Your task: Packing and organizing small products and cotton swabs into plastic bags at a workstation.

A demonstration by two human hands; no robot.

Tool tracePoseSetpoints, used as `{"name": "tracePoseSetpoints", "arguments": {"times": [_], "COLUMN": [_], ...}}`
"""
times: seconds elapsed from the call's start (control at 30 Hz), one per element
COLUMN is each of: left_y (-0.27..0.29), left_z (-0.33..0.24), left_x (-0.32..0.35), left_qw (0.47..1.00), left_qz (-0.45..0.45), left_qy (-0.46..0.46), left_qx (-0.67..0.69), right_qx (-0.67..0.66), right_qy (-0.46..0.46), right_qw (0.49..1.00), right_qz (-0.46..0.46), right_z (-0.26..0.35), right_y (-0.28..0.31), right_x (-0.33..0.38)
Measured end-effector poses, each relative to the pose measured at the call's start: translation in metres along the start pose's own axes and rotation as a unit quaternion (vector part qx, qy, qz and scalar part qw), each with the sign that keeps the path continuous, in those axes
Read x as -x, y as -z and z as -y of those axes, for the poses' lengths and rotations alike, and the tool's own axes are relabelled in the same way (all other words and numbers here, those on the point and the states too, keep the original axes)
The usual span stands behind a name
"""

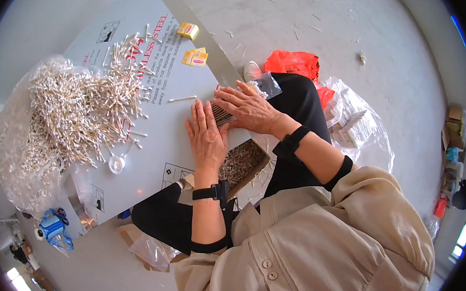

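Note:
A bundle of cotton swabs lies at the table's near right edge, its brown sticks showing between my hands and white tips past my right fingers. Clear plastic sticks out at its far right end. My right hand is curled over the bundle, gripping it from above. Against the bundle's left side rests my left hand, fingers stretched out and nearly flat, thumb toward the right hand. Below the hands, a cardboard box holding many loose sticks sits by my lap. One loose swab lies left of the bundle.
A large clear bag spills a heap of cotton swabs over the metal-sheet table. Small yellow packs and a round white container also lie there. A red bag and a bag of white packs are on the floor.

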State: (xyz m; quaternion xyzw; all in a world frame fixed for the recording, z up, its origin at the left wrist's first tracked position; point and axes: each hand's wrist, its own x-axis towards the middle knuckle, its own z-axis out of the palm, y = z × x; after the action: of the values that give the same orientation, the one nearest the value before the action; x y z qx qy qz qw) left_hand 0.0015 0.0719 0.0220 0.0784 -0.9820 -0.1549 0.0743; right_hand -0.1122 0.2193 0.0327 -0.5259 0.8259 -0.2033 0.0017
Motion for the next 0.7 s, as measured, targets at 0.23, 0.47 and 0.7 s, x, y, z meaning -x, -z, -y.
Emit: {"name": "tracePoseSetpoints", "arguments": {"times": [0.23,0.47,0.7], "left_y": [-0.004,0.000,-0.006], "left_z": [0.001,-0.004,0.000], "left_x": [0.002,0.005,0.007], "left_qw": [0.999,0.998,0.998], "left_qz": [0.019,0.047,0.036], "left_qy": [-0.009,-0.003,0.000], "left_qx": [-0.039,-0.037,-0.044], "right_qx": [0.055,0.073,0.035], "right_qy": [0.049,0.042,-0.069], "right_qw": [0.997,0.996,0.997], "right_qz": [-0.031,0.019,-0.014], "right_z": [0.001,0.006,0.016], "right_y": [-0.009,-0.007,0.006], "right_x": [0.005,0.009,0.013]}}
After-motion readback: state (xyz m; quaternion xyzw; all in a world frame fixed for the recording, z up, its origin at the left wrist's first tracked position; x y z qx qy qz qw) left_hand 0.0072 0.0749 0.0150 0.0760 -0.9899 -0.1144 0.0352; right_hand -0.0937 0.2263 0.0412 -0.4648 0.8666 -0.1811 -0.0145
